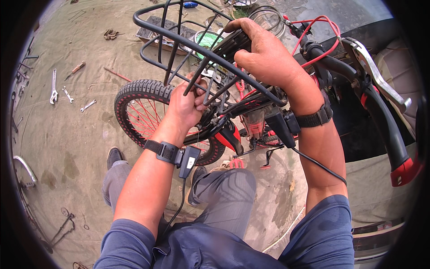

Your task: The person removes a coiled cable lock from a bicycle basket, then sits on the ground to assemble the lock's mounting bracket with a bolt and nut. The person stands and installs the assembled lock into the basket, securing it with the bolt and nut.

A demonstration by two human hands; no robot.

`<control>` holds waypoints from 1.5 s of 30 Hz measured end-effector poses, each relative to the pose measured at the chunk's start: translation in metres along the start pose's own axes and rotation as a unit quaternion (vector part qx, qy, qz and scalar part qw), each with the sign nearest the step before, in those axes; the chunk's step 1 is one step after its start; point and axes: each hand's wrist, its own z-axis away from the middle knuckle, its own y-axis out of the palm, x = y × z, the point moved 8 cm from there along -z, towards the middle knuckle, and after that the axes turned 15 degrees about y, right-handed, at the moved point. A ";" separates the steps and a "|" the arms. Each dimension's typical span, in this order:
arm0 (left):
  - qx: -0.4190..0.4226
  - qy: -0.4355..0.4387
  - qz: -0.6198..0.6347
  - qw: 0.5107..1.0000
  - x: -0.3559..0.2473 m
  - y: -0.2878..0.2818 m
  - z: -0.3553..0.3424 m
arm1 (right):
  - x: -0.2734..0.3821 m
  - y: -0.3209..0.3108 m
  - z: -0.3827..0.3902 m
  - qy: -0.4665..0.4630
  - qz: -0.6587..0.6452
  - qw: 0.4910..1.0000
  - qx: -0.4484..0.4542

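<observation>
the black wire-framed metal basket is sitting at the front of a red-and-black bicycle, above its black-tyred, red-spoked wheel. the right hand is hooking curled fingers over the basket's back, thumb spread apart, holding it. the left hand is bunching half-closed fingers below the rim; i can't tell from here what they're pinching. a silver adjustable wrench is lying near a wooden-handled screwdriver.

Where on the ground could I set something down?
The ground cloth has a bare patch below the loose wrenches, left of the shoe. It's crowded around the black basket, where the left hand and right hand are.
</observation>
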 end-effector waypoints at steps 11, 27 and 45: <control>-0.027 -0.001 -0.004 1.000 0.002 -0.002 0.003 | -0.002 0.001 -0.002 0.001 -0.014 1.000 0.006; -0.032 -0.040 -0.014 0.999 0.006 -0.003 0.003 | -0.006 0.001 -0.002 0.006 -0.011 1.000 0.010; -0.035 -0.034 -0.006 0.999 0.010 -0.007 -0.002 | -0.005 0.000 -0.002 -0.004 -0.010 1.000 0.007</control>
